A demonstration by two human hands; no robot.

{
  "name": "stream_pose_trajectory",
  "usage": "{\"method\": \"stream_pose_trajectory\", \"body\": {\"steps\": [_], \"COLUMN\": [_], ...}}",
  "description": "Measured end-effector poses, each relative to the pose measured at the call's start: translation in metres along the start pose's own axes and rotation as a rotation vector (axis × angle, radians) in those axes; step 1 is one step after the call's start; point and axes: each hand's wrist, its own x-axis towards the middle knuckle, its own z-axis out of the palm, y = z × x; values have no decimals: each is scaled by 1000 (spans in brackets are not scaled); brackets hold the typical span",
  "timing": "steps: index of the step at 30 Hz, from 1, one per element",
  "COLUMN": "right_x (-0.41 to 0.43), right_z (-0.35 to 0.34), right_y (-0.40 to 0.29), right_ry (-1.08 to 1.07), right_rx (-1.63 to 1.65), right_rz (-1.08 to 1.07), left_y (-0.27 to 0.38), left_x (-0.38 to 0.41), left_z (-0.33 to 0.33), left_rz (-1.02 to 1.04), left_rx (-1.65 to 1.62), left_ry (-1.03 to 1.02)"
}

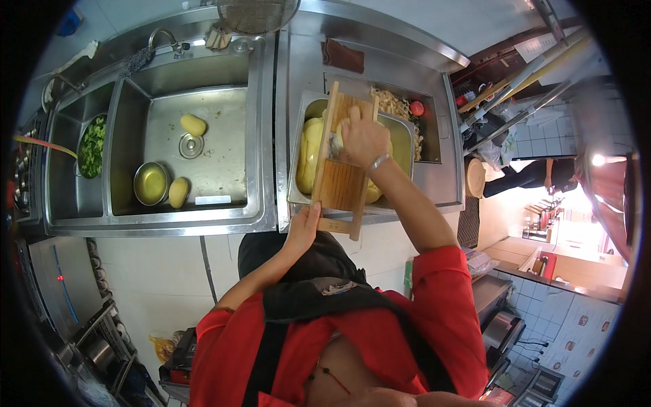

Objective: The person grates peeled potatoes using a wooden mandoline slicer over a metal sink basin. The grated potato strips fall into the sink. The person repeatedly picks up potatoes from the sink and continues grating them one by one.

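Observation:
A wooden mandoline slicer (346, 178) lies at a slant across a steel tub (405, 152) that holds peeled potatoes (311, 152). My left hand (303, 229) grips the slicer's near left edge. On the slicer's middle, by the blade, my right hand (364, 140) presses down on a pale piece that it mostly covers, probably a potato. Behind the tub, peelings (391, 103) and a small red round thing (417, 108) lie in a recessed basin.
The sink (224, 127) at the left holds two potatoes (194, 124) and a steel bowl (151, 184). Leafy greens (92, 147) fill a container in the smaller sink. A brown cloth (343, 56) lies behind the tub. Another person (534, 175) is at the far right.

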Motion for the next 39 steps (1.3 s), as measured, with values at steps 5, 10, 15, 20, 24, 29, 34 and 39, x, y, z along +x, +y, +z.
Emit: {"method": "stream_pose_trajectory", "body": {"steps": [5,10,15,20,24,29,34,39], "right_x": [-80,-5,-65,-23,-6,-66,1,-77], "right_z": [14,4,11,8,7,15,0,21], "right_y": [-12,-2,-14,-1,0,-10,-2,-9], "right_ry": [34,-100,-90,-81,0,3,-48,93], "right_rx": [-126,-37,-122,-50,-66,-146,-68,-101], "right_rz": [-257,-39,-166,-72,-41,-306,-43,-318], "left_y": [-4,-13,-5,-7,4,-6,-4,-8], "left_x": [5,6,5,6,2,4,5,7], "left_z": [-1,4,-2,-1,-2,-3,0,-1], "left_rz": [-22,-15,14,15,-4,-26,21,-1], "left_rx": [-8,-41,-39,-18,-27,-31,-72,-53], "left_ry": [-29,-6,-11,-47,-33,-60,-31,-57]}}
